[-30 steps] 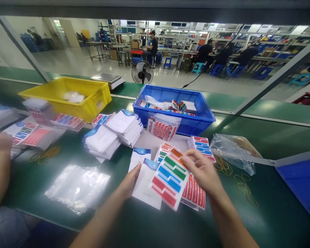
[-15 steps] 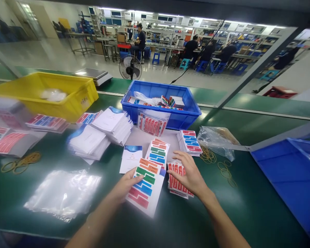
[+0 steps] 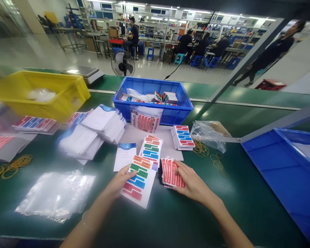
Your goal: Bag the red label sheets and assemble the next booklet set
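While you lean over the green belt (image 3: 170, 220):
Left hand (image 3: 117, 182): your fingers pinch the multicoloured label sheet (image 3: 138, 179).
Right hand (image 3: 192, 182): flat, fingers spread on the red label stack (image 3: 170, 170), just right of that sheet.

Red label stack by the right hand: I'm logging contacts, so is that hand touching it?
Touching. The head view shows the right hand with fingers lying on the red label stack.
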Demonstrator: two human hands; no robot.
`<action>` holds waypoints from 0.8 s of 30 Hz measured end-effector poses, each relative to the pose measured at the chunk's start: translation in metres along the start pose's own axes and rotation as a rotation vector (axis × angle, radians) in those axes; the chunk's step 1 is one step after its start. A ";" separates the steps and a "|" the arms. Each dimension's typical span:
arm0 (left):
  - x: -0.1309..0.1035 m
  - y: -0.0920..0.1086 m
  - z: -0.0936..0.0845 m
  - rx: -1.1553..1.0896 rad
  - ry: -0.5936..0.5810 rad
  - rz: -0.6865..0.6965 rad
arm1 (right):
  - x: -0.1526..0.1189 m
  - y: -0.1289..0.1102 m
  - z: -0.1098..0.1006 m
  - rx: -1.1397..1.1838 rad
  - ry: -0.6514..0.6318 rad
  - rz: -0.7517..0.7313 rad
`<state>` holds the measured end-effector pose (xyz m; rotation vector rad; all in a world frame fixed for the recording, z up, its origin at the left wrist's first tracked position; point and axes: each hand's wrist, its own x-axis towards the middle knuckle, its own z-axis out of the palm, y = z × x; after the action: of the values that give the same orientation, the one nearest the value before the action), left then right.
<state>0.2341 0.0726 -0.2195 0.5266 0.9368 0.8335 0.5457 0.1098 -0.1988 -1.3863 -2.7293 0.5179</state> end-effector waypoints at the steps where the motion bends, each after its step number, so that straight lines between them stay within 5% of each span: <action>1: 0.001 -0.001 -0.001 0.009 -0.002 -0.002 | -0.001 0.000 -0.001 0.016 -0.010 0.004; 7: 0.005 -0.007 -0.004 0.042 -0.037 -0.012 | -0.007 -0.003 -0.011 0.132 -0.053 0.032; 14: 0.007 -0.009 -0.001 0.049 -0.051 -0.027 | -0.007 -0.004 -0.016 0.285 0.060 0.047; 16: 0.008 -0.012 -0.001 0.047 -0.034 -0.032 | -0.007 -0.006 -0.012 0.308 0.249 0.135; 18: 0.009 -0.016 -0.001 0.022 -0.015 -0.041 | -0.007 -0.016 -0.006 0.260 0.577 0.212; 20: 0.009 -0.020 0.003 -0.044 -0.023 -0.030 | -0.005 -0.035 0.004 0.155 0.840 0.152; 22: 0.009 -0.024 0.009 -0.131 -0.063 0.002 | -0.002 -0.062 0.019 0.066 0.865 -0.043; 24: 0.008 -0.027 0.017 -0.188 -0.102 0.053 | 0.001 -0.090 0.039 0.023 0.729 -0.208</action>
<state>0.2616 0.0626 -0.2335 0.4279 0.7448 0.9233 0.4677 0.0506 -0.2074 -0.9951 -2.2088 0.0105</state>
